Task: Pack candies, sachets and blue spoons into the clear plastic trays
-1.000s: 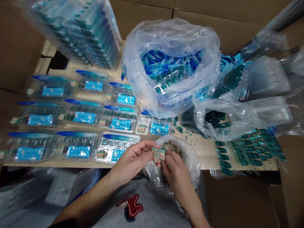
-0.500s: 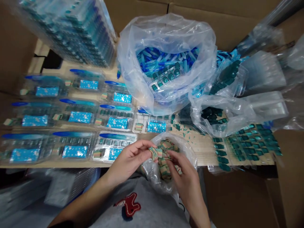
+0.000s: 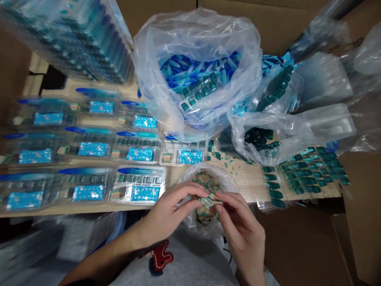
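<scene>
My left hand (image 3: 175, 208) and my right hand (image 3: 242, 218) meet over a clear plastic bag (image 3: 183, 178) at the table's front edge. Between their fingertips is a small green-and-tan striped piece (image 3: 212, 197), pinched from both sides; its exact kind is hard to make out. More striped pieces (image 3: 205, 179) like it fill the bag just beneath. Left of my hands, a clear blister tray (image 3: 163, 174) holds a blue file-like stick (image 3: 137, 171), a blue printed packet (image 3: 145, 193) and a striped piece.
Several similar filled trays (image 3: 87, 192) lie in rows at the left, below a tall tray stack (image 3: 98, 43). A large bag (image 3: 149, 79) of blue sticks stands at the back. To the right are a bag (image 3: 238, 147) of dark green pieces and strips of green nail-like pieces (image 3: 274, 185).
Both hands have shifted slightly right and down, keeping the striped piece between them. My right fingers have turned inward towards the left ones. The camera view has shifted a little.
</scene>
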Demonstrator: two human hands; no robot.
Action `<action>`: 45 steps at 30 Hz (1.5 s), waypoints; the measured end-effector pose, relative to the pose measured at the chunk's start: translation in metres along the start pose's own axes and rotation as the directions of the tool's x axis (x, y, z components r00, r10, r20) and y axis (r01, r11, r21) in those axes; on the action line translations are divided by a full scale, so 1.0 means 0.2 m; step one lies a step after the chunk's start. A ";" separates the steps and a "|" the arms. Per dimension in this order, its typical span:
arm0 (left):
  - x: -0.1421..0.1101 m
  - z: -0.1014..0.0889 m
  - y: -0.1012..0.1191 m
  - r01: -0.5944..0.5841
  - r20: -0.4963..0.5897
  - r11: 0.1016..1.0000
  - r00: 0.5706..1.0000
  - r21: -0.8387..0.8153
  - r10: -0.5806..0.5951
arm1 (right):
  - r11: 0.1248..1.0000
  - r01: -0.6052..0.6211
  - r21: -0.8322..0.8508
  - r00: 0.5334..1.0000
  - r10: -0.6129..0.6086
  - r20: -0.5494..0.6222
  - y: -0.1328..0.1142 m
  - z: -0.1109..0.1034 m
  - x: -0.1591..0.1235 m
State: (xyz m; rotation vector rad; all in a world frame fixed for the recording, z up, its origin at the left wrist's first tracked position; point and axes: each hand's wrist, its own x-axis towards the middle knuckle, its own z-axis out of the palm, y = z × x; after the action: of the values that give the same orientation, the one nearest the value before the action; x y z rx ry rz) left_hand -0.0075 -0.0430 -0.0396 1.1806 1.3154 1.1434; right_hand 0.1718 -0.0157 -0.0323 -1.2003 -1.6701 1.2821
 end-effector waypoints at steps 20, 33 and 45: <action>-0.02 -0.06 -0.03 0.072 -0.045 0.965 0.995 -0.252 -0.086 | 0.986 0.066 -0.156 0.998 -0.063 0.023 -0.10 0.07 -0.01; -0.02 -0.04 -0.03 -0.321 -0.206 0.945 0.923 0.058 0.326 | 0.983 0.124 -0.132 0.992 -0.126 -0.006 -0.12 0.11 0.00; 0.04 0.06 0.00 -0.169 -0.101 0.984 0.981 -0.050 0.164 | 0.983 0.144 -0.114 0.989 -0.146 -0.008 -0.05 0.01 0.01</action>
State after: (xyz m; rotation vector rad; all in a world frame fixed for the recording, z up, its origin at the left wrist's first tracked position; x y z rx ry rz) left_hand 0.0045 -0.0343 -0.0416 1.2239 1.2647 1.3655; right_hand 0.1662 -0.0152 -0.0235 -1.1282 -1.8043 1.0992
